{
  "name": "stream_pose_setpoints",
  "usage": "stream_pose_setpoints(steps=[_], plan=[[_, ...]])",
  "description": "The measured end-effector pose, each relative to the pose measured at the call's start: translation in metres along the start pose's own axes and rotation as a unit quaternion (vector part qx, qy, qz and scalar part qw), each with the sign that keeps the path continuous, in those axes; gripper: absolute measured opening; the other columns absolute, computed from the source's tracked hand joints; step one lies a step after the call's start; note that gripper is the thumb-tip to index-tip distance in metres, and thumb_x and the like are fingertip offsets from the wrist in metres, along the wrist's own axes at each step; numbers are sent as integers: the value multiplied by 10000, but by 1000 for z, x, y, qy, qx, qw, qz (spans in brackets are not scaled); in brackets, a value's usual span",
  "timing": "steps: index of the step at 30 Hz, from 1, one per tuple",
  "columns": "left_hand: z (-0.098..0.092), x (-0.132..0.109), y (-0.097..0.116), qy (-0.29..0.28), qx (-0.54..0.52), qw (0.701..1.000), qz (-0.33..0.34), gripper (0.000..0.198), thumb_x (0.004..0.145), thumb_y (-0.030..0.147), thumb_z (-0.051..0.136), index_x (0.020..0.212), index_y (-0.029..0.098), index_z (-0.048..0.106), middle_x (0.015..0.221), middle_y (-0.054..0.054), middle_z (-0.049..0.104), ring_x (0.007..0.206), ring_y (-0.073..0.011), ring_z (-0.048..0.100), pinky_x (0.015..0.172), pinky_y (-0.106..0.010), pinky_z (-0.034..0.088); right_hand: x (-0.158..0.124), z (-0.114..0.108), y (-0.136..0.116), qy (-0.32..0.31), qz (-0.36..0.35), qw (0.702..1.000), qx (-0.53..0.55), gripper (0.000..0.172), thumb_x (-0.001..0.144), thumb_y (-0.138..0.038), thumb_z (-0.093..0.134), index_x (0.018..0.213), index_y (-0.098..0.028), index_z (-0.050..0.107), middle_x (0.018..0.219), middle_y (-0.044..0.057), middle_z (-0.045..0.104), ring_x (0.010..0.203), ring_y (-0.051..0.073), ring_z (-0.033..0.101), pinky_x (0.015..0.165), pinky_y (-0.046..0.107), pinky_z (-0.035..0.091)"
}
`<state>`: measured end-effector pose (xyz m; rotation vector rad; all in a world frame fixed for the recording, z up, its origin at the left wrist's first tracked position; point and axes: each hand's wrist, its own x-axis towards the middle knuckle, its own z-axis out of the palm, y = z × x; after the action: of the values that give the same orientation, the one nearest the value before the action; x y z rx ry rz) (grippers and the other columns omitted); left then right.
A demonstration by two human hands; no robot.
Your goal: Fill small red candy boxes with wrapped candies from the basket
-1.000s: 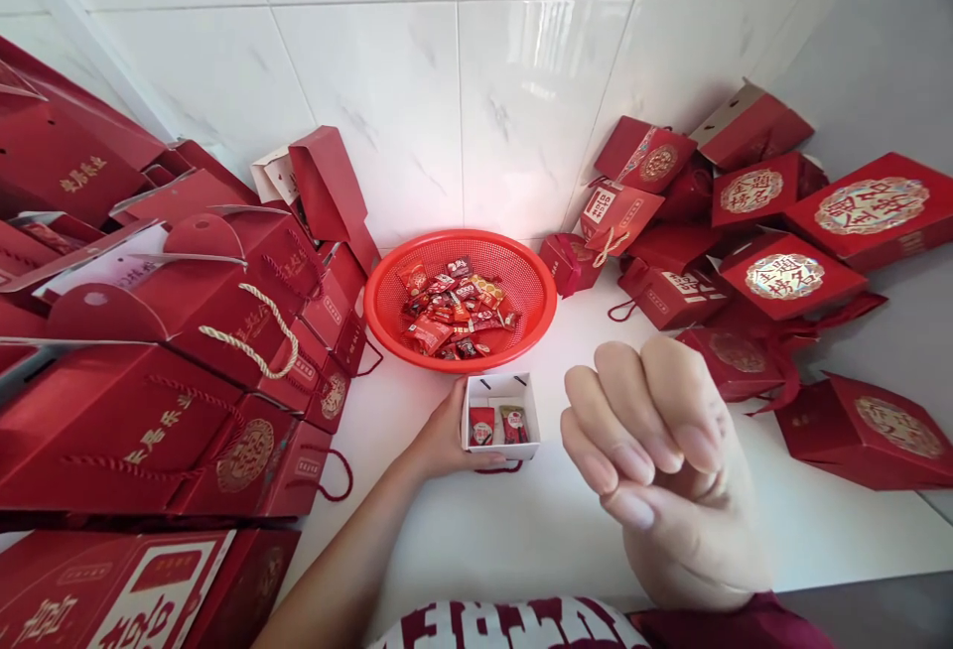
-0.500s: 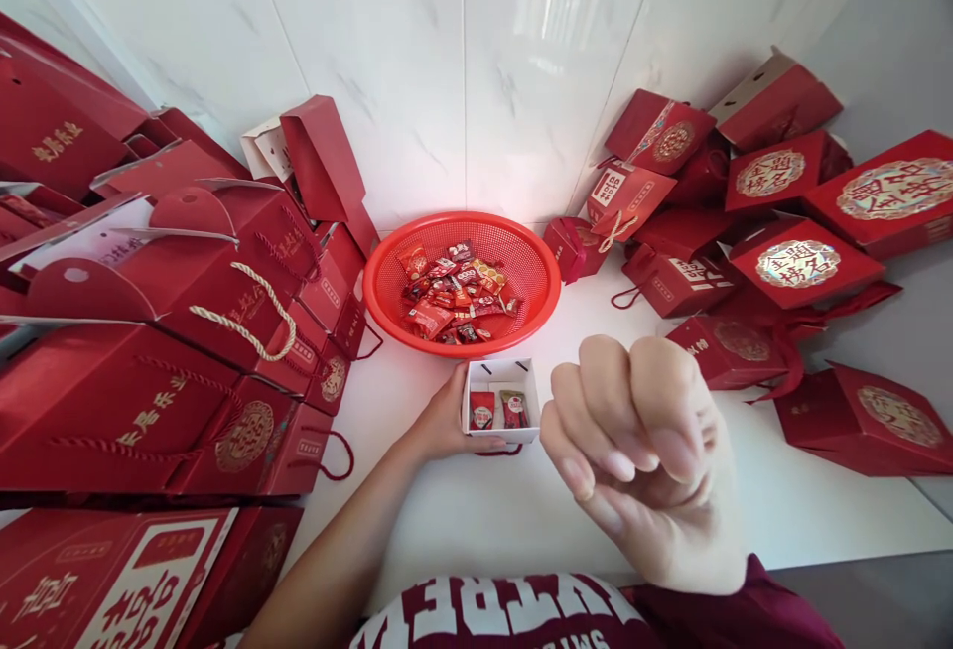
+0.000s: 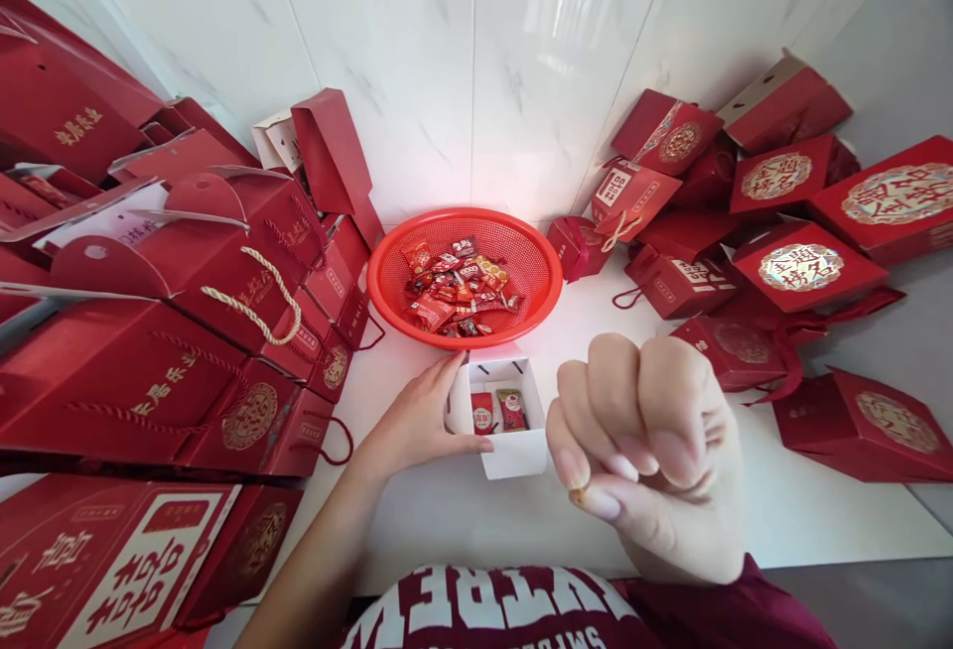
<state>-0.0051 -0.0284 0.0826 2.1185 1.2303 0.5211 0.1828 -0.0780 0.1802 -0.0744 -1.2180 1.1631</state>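
Note:
A small gift box, white inside, stands open on the table with its front flap folded out. Two wrapped candies, one red and one in a gold-edged wrapper, lie inside it. My left hand grips the box's left side, thumb at the front corner and fingers toward the back. Close to the camera, my right hand is raised with its fingers curled and thumb pressed in. A tiny orange bit shows at the thumb tip; what it belongs to is hidden.
Behind the box sits a red plastic basket of wrapped candies. Red gift boxes with rope handles are stacked at the left. More red boxes are piled at the right. A tiled wall closes off the back.
The gift box's front flap now hangs out toward me. My left hand has shifted its hold, thumb now at the front. The right hand stays curled, an orange bit now showing at its thumb.

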Motion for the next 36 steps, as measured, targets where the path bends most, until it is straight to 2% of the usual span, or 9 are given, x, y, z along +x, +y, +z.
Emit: stream_pose_setpoints(steps=[4,6,8,10,12,17,23,29,36], plan=[[-27,-24,12,7,70,997,-32,770,793,520,740,1441,210,463,1436,-135,554,1289,-363,552,1066,-489,468,-1,-1,-2,0,-8,1000,-14,346,739,43,604,767,-230,394,690,-47,341,571,88,421,596,172,607],[-42,-36,30,28,65,997,-45,347,900,462,637,1166,241,665,1132,-56,715,1008,-255,688,863,-373,555,-1,-1,-5,-5,-9,1000,-23,336,760,37,605,768,-228,399,693,-45,349,580,87,446,592,172,611],[-54,-46,55,77,20,997,-10,174,939,361,603,936,216,699,904,-18,721,808,-170,677,687,-260,535,0,-1,-8,-15,-15,999,-42,332,774,37,608,769,-227,408,695,-43,361,591,89,469,588,184,618],[-62,-52,79,152,-33,985,69,116,925,257,624,837,207,680,781,10,684,701,-119,631,627,-209,498,-1,0,-10,-23,-31,997,-74,328,782,50,609,769,-221,426,703,-39,388,593,88,480,585,198,622],[-65,-53,97,160,-89,971,155,65,888,262,679,883,197,674,785,5,680,705,-115,630,644,-210,507,-2,1,-12,-20,-57,991,-119,324,779,76,602,768,-211,453,715,-32,420,589,83,480,576,203,617],[-55,-42,110,130,-183,941,253,501,755,429,829,1140,161,652,891,-50,709,758,-158,670,697,-265,572,-9,-2,-16,-43,-131,953,-269,343,722,143,617,817,-176,530,761,-18,494,658,94,550,599,246,595],[-48,-27,108,216,-208,907,297,176,798,208,805,968,184,768,842,-36,752,708,-134,716,628,-214,608,-6,-5,-12,-54,-192,905,-377,298,741,123,625,788,-157,536,786,-16,532,644,93,541,579,284,567],[-47,-22,99,211,-289,892,278,75,833,196,773,905,212,792,789,-23,770,692,-124,718,626,-191,604,-6,-4,-7,-28,-173,897,-407,227,838,6,672,791,-167,534,752,-29,548,601,85,545,541,273,550],[-42,-21,102,61,-525,842,110,98,862,280,746,840,210,811,720,-25,765,586,-123,709,554,-195,595,-7,9,2,64,-184,903,-384,216,873,-119,722,789,-196,539,672,-33,549,493,86,504,429,264,493]])
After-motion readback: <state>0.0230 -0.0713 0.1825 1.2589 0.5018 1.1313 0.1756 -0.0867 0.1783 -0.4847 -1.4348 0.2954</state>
